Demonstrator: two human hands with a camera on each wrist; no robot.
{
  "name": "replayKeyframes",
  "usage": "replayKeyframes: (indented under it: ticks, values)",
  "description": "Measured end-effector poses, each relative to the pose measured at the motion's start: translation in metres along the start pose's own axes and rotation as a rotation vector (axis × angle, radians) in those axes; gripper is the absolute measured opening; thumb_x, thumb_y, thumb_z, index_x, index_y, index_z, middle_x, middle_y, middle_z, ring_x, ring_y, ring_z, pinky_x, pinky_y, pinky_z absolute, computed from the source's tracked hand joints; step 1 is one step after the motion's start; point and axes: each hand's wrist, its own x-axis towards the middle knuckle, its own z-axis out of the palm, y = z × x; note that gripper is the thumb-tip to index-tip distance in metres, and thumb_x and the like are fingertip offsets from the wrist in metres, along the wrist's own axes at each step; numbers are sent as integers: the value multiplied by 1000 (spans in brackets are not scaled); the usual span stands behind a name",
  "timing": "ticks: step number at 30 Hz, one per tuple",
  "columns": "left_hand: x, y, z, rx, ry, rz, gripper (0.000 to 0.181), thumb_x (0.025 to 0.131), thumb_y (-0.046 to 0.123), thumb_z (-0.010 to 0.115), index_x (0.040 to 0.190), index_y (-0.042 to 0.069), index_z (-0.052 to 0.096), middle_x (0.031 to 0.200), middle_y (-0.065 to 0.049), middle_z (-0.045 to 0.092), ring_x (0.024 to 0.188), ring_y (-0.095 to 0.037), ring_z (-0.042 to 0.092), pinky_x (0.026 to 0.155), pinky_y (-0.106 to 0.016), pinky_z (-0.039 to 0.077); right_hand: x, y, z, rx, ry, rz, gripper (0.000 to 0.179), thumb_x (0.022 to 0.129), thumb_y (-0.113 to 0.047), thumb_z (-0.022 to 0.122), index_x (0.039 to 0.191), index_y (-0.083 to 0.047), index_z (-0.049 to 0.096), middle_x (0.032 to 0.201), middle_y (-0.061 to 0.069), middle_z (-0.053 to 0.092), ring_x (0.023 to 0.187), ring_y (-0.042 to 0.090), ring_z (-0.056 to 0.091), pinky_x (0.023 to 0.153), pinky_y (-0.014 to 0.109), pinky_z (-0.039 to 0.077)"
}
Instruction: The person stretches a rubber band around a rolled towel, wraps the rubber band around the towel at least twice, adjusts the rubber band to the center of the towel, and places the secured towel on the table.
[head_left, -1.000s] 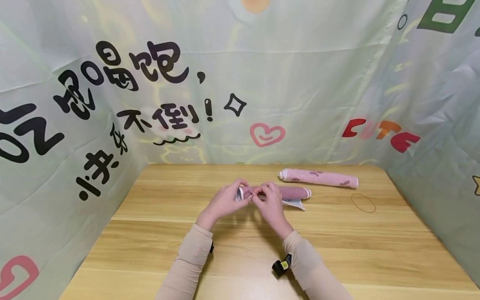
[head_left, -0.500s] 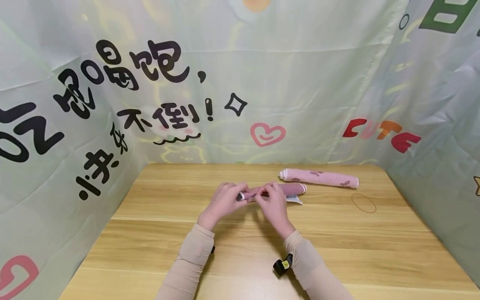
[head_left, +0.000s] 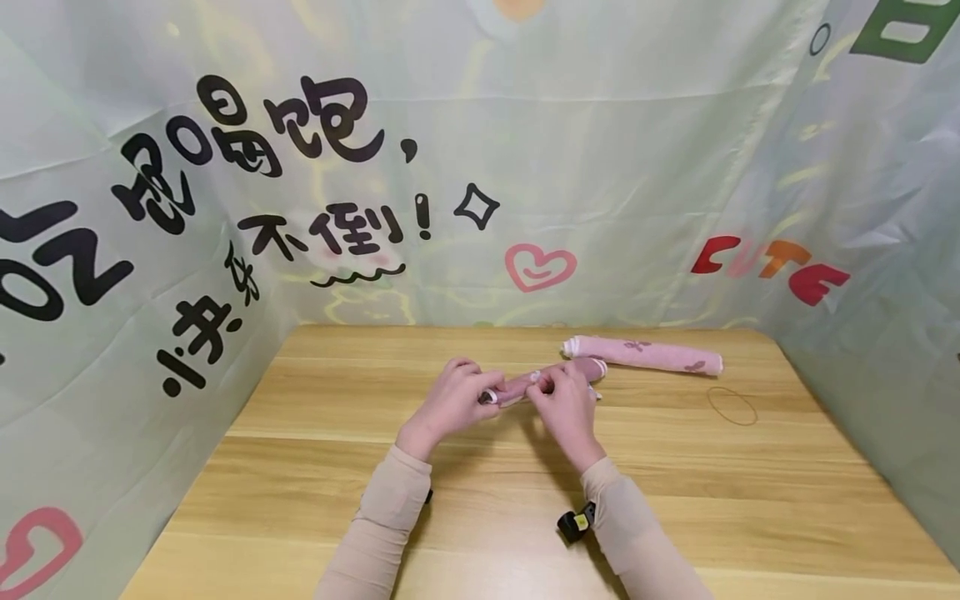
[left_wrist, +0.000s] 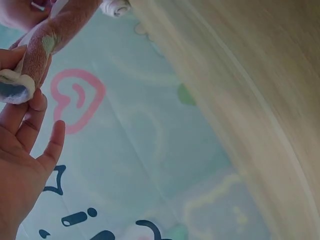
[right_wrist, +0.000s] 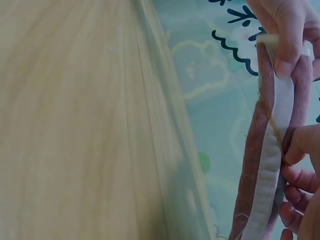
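Observation:
A dusky-pink rolled towel (head_left: 513,389) with white ends is held up between both hands, tilted with its right end higher in the head view. My left hand (head_left: 450,404) grips its left end; in the left wrist view the thumb and fingers curl round the pale rim. Along the roll, a white strip (right_wrist: 272,157) of its edge shows in the right wrist view. A thin brown rubber band (right_wrist: 276,131) crosses that strip. My right hand (head_left: 566,408) pinches this band at the roll's side, thumb against forefinger, the other fingers curled beside the towel.
A second rolled towel (head_left: 645,353), light pink with darker prints, lies at the back right of the wooden table (head_left: 480,517). In front of it lies a loose rubber band (head_left: 709,404). Printed cloth walls (head_left: 450,292) stand behind and at both sides.
The held roll has tilted, its right end rising and shifting left. My right hand has moved slightly right, away from the left hand. The pale corner hanging below the roll shows less now.

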Motion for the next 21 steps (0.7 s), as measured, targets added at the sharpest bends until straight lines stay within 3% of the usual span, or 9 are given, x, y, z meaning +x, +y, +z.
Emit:
replayKeyframes:
  ticks: [5,13,21]
  values:
    - [-1,-4,-4,-64,-17,-54,18,75,14,77,86,21,65,76,7,69,76,-15,64,98,-43,46,1,1,-3,-20,-42,-38,9,72,-19,67,69,-14,61,92,5,59,91,24,55,77,49,36]
    - [-1,-5,-7,-127,-85,-161,22,79,18,76,97,19,64,80,4,70,77,-16,61,97,-46,47,4,3,-1,113,-80,-249,6,73,-8,70,74,-9,64,86,7,59,89,27,56,79,44,42]
    - [-2,-10,-5,-172,-126,-221,27,80,19,76,105,23,66,91,3,72,80,-14,58,91,-43,47,12,13,-3,206,-148,-275,19,77,-11,72,94,-7,65,99,12,59,99,29,50,88,42,40]
